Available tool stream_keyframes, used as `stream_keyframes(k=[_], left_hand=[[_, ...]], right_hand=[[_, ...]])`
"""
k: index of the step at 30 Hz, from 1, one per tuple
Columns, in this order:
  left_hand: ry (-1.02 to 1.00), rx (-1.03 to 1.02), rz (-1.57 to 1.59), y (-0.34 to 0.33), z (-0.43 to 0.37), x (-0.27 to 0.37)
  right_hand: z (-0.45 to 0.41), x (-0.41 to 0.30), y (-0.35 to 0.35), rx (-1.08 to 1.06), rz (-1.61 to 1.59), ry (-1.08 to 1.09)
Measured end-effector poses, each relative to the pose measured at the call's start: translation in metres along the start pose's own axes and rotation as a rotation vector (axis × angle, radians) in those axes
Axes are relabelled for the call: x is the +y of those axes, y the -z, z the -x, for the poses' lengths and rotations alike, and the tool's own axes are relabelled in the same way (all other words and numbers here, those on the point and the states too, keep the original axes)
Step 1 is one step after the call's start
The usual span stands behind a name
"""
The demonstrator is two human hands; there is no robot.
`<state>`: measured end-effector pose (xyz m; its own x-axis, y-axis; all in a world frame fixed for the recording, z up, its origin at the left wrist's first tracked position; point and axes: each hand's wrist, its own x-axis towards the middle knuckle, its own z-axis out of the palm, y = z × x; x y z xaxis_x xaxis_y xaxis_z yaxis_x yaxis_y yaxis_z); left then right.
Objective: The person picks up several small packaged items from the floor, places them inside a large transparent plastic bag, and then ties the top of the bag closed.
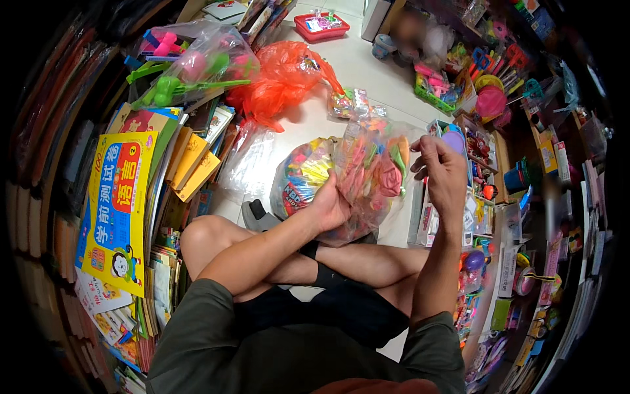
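Note:
My left hand (330,203) grips the near left edge of a clear plastic bag (366,167) that holds pink, green and orange items, which look like balloons. To the right of that bag my right hand (437,160) is raised, its fingers curled; whether something thin is between the fingertips cannot be told. Under and left of the clear bag, a larger transparent bag (300,172) filled with colourful wrapped pieces rests on the floor in front of my crossed legs. Small colourful packets (347,104) lie on the floor just beyond.
A red-orange plastic bag (275,74) and a crumpled clear bag (251,157) lie ahead on the left. Stacked books (120,212) and a bag of plastic toys (197,64) line the left. A red basket (322,35) stands farther off. Crowded toy shelves and boxes (418,221) flank the right.

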<state>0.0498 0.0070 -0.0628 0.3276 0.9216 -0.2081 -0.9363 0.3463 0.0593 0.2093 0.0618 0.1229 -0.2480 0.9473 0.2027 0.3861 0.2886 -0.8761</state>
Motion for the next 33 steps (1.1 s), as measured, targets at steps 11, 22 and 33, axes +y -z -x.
stream_keyframes(k=[11, 22, 33], left_hand=[[0.176, 0.143, -0.405, -0.037, 0.028, 0.02], [-1.174, 0.442, -1.723, -0.081, 0.056, 0.023], [-0.959, 0.428, -1.945, -0.062, 0.051, 0.043]], right_hand=[[-0.02, -0.038, 0.001, -0.108, 0.823, 0.568], [0.006, -0.056, -0.055, -0.239, 0.406, 0.425], [0.003, -0.054, -0.05, -0.302, 0.518, 0.536]])
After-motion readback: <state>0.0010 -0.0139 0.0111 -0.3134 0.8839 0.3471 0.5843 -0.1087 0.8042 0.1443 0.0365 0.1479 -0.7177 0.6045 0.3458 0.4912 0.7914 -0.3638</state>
